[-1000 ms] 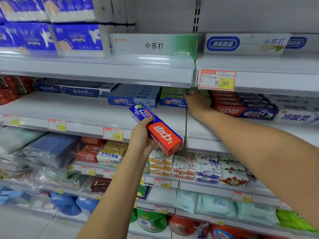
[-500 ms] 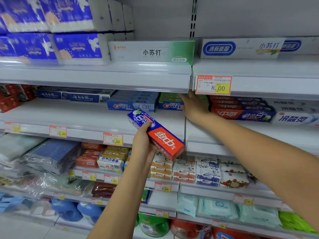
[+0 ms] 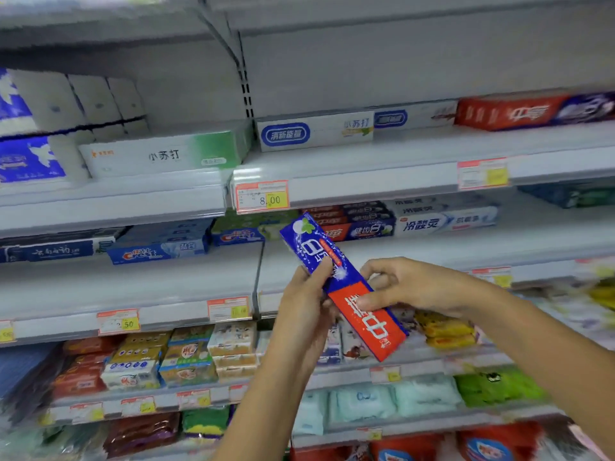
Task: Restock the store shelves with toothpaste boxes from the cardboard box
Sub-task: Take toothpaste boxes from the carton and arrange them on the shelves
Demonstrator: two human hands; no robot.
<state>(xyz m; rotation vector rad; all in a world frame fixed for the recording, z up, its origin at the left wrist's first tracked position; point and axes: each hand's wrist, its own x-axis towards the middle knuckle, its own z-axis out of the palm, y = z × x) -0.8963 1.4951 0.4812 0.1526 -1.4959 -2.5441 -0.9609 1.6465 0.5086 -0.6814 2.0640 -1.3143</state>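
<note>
A red and blue toothpaste box (image 3: 346, 287) is held tilted in front of the shelves, blue end up and to the left. My left hand (image 3: 307, 294) grips its blue half from below. My right hand (image 3: 402, 284) pinches the red half from the right, fingers curled over its face. Behind it, a stack of matching red and blue toothpaste boxes (image 3: 359, 224) lies on the middle shelf (image 3: 432, 251). The cardboard box is out of view.
Other toothpaste boxes (image 3: 159, 251) line the middle shelf to the left, and white ones (image 3: 316, 131) sit on the upper shelf. Soap packs (image 3: 186, 357) fill the shelf below. Price tags (image 3: 263, 197) hang on the shelf edges. The view is blurred.
My right hand left the stack on the middle shelf and came back to take the red end of the box. The camera swung up and to the right.
</note>
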